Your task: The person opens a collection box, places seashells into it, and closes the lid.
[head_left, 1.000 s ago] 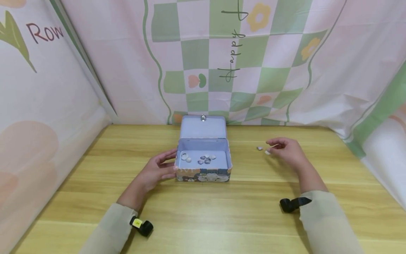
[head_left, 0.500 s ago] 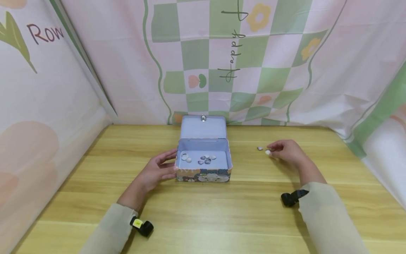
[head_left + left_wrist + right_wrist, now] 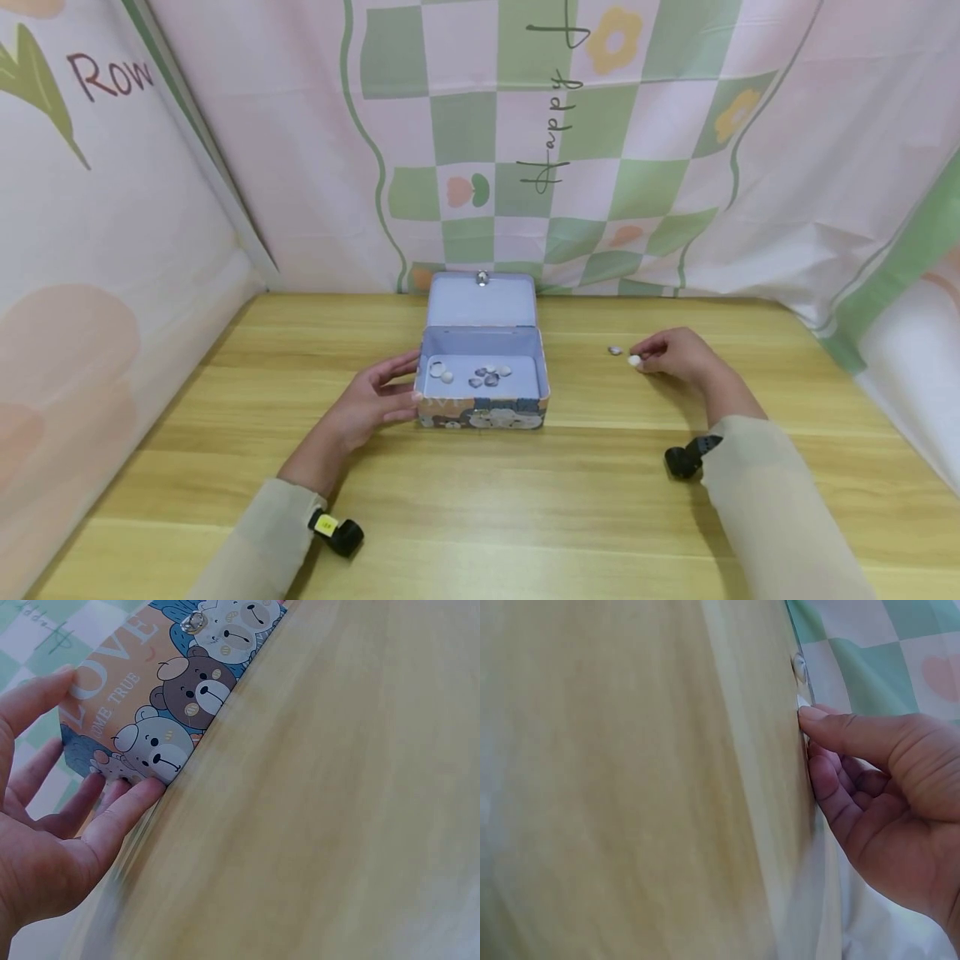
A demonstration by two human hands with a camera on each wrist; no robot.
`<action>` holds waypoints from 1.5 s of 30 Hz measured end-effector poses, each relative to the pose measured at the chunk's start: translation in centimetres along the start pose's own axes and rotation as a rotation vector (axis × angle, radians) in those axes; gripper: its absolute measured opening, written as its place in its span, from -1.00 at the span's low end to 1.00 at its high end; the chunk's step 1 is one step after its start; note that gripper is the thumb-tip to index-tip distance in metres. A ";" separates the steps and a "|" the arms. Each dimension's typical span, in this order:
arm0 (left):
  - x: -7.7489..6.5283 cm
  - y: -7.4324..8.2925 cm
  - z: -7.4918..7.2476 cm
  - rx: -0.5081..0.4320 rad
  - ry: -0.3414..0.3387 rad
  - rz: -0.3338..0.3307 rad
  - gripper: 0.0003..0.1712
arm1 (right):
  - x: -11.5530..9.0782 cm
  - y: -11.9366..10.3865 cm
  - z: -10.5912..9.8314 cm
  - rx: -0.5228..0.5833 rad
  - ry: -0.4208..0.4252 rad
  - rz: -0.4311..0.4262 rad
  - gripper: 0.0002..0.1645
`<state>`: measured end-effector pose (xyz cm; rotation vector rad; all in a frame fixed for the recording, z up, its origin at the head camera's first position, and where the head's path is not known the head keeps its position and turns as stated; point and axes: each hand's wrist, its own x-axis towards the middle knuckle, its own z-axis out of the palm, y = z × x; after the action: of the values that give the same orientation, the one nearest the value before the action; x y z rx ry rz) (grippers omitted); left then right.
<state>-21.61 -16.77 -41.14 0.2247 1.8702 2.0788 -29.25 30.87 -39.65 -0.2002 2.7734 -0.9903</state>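
A tin box (image 3: 480, 415) with its lid (image 3: 482, 300) tipped back stands on the table; shells (image 3: 491, 380), several purple-grey and pale ones, lie spread on its floor. My left hand (image 3: 367, 407) rests on the box's left side, thumb at the front corner, the other fingers extended along the side; the left wrist view shows the printed bears (image 3: 199, 690) on the front. To the right of the box, my right hand (image 3: 678, 358) pinches a white shell (image 3: 634, 361) between thumb and finger, low over the table. A small purple-grey shell (image 3: 615, 350) lies just left of those fingertips.
The wooden table (image 3: 480, 517) reaches back to a checked curtain (image 3: 525, 133) close behind the lid. Another printed cloth (image 3: 112, 250) hangs along the left side. Black wrist cameras (image 3: 347, 537) sit at both cuffs.
My right hand has closed its thumb and finger on the white shell, and its forearm has shifted slightly forward. The left hand and the box have stayed in place.
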 end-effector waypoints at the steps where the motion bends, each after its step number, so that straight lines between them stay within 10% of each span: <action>1: 0.1 0.0 0.0 0.000 -0.003 0.002 -0.10 | 0.0 0.0 0.0 -0.003 -0.003 0.000 -0.64; 45: 0.1 0.1 0.0 -0.002 0.005 -0.002 -0.09 | -0.5 -2.1 1.0 0.119 -0.021 -0.091 -0.61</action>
<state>-21.74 -16.74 -41.10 0.2175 1.8705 2.0818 -28.44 28.71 -38.98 -0.3196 2.6974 -1.1645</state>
